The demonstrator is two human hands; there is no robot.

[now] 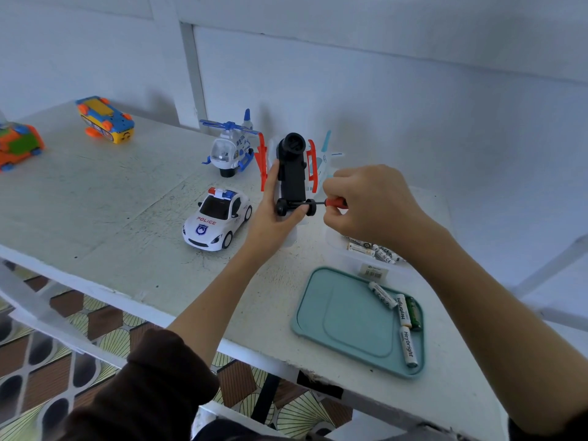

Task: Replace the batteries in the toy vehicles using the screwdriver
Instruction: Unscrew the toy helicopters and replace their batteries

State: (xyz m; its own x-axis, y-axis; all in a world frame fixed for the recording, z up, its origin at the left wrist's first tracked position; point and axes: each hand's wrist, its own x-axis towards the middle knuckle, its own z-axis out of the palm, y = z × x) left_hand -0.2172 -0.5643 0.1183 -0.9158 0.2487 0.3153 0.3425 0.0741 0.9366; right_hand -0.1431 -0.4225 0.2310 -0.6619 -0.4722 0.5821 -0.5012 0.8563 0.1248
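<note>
The fingers (334, 214) of the right hand (372, 208) are curled tightly around the red handle of a small screwdriver (334, 202), whose thin dark shaft runs level to the left and meets the black underside of a toy plane (292, 173). The left hand (273, 214) grips that toy plane from the left and below, thumb along its side, holding it upright above the bench (111, 198) with its belly and small black wheels turned toward the viewer. Orange-red and pale blue wing parts stick out on either side of the black belly.

Just left of the plane stands a white and blue toy helicopter (229, 148), and in front of that a white police car (216, 222) marked POLICE. Further left, well apart, lie a yellow and blue toy vehicle (106, 119) on its back and an orange and green toy (19, 144) at the bench's edge.

Below the right wrist, a clear container (378, 253) holds several white batteries. In front of it sits a teal tray (337, 313) with loose batteries (404, 323) gathered along its right side, most white, one green. Both forearms reach in from below, the left in a dark brown sleeve (149, 383).
</note>
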